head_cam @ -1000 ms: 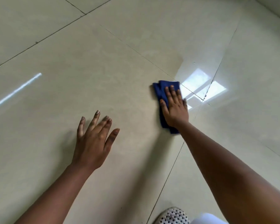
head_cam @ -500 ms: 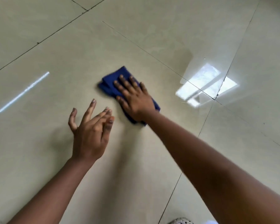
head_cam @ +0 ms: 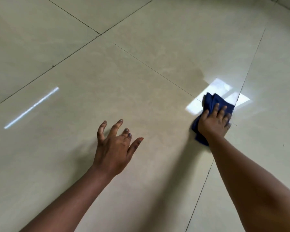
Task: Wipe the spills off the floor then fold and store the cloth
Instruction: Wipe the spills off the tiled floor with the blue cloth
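A dark blue cloth, bunched into folds, lies on the glossy cream floor tiles at the right, beside a tile joint. My right hand presses down on it with the fingers spread over the fabric; cloth shows beyond the fingertips and under the wrist. My left hand rests on its fingertips on the bare tile in the middle, fingers apart, holding nothing, well to the left of the cloth. No spill stands out on the shiny tiles.
Dark grout lines cross the floor. A bright window reflection lies just beyond the cloth, and a thin streak of reflected light at the left. Bare tile stretches all around both hands.
My right hand slid the cloth left towards my left hand half a second ago, then swept it back right to the window reflection. The left hand stayed propped on the floor.
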